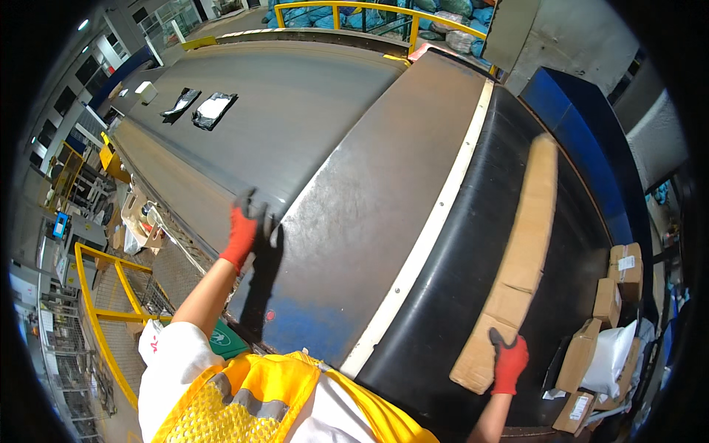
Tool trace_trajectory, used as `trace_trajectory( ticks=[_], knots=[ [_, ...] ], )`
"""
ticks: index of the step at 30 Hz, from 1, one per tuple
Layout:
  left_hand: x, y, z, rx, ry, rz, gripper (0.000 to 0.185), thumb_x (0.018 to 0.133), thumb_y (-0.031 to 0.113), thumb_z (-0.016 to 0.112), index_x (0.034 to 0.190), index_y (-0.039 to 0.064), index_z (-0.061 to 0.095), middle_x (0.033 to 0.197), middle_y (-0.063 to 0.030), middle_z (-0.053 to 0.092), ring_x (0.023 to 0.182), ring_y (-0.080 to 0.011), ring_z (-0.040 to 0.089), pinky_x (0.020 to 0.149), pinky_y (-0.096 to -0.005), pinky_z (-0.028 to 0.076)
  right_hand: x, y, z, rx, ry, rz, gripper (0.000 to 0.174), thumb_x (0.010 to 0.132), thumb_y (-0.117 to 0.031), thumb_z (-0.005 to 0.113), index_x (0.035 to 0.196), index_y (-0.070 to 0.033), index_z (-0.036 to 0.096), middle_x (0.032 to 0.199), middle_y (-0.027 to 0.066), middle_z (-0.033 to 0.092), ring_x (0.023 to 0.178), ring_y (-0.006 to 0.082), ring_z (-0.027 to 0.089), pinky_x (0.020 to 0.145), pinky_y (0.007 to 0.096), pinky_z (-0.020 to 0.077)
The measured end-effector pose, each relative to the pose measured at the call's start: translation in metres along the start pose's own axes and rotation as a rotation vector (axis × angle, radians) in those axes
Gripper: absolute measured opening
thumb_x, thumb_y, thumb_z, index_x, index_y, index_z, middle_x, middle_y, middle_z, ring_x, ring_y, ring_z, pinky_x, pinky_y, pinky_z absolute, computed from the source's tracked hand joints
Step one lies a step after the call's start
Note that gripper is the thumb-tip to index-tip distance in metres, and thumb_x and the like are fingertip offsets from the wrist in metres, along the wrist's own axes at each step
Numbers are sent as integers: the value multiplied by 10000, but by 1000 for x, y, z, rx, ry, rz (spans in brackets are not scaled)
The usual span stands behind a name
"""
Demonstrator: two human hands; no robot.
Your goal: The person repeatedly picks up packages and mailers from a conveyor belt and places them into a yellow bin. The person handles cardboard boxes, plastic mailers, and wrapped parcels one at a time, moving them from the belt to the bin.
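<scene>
My right hand [508, 357], in a red and dark work glove, is at the lower end of a long cardboard box [523, 243] lying along the black belt [432, 293]; its thumb side rests on the box's edge, and whether it grips is hidden. My left hand [246, 230], gloved alike, hovers with fingers apart near the edge of the brown metal plate [365, 183], holding nothing. Farther up, two black plastic parcels with white labels, one on the left [181, 104] and one on the right [214, 109], lie on the grey conveyor belt [288, 94].
Cardboard boxes [579, 354] and a white plastic parcel [609, 357] are piled at the right. A blue side wall [587, 138] borders the black belt. Yellow railings stand at the left [119, 315] and at the far end [376, 6]. A small white box [145, 92] lies at the far left.
</scene>
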State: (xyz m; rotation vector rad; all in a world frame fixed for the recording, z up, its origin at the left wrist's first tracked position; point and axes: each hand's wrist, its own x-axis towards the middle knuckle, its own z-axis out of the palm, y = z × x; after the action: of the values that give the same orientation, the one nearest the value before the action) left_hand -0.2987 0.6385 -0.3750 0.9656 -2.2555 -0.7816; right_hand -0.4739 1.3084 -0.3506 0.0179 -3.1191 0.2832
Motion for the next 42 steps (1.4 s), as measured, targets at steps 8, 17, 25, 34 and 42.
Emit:
trace_trajectory(
  ticks=[8, 17, 25, 34, 42],
  knots=[
    [-36, 161, 26, -515, -413, 14, 632, 1013, 323, 627, 1523, 41, 382, 1484, -188, 458, 1388, -305, 445, 1132, -419, 386, -68, -223, -48, -22, 18, -492, 655, 748, -312, 832, 1316, -73, 609, 965, 146, 619, 842, 338, 625, 718, 447, 498],
    [-52, 118, 18, 269, -300, 617, 846, 805, 387, 791, 1551, 268, 410, 1631, -128, 309, 1477, -475, 253, 1127, -612, 285, -116, -264, -19, 109, 129, -730, 810, 751, -378, 823, 1453, -116, 514, 1406, 211, 504, 1280, 393, 489, 1057, 548, 383],
    [-14, 118, 22, 531, -327, 682, 817, 678, 367, 850, 1416, 276, 513, 1377, -79, 460, 1234, -368, 446, 1014, -561, 361, -37, -211, 3, 461, 188, -240, 1148, 661, -437, 917, 1574, -89, 314, 1620, 253, 220, 1498, 396, 249, 1217, 507, 241],
    [-29, 62, 19, 249, 41, 856, 489, 673, 290, 750, 1157, 315, 686, 1133, -47, 566, 1065, -323, 505, 949, -562, 351, -40, -202, -14, 1244, -268, -96, 655, 998, -244, 613, 1556, -27, 346, 1560, 135, 397, 1426, 249, 374, 1207, 357, 250],
    [-34, 71, 5, 172, 110, 803, 289, 705, 113, 720, 971, 196, 645, 986, -78, 583, 992, -306, 531, 871, -474, 397, -86, -216, -39, 1382, -432, -139, 1050, 788, -170, 822, 1618, -73, 185, 1440, 138, 473, 1299, 252, 500, 1106, 389, 409]
  ],
)
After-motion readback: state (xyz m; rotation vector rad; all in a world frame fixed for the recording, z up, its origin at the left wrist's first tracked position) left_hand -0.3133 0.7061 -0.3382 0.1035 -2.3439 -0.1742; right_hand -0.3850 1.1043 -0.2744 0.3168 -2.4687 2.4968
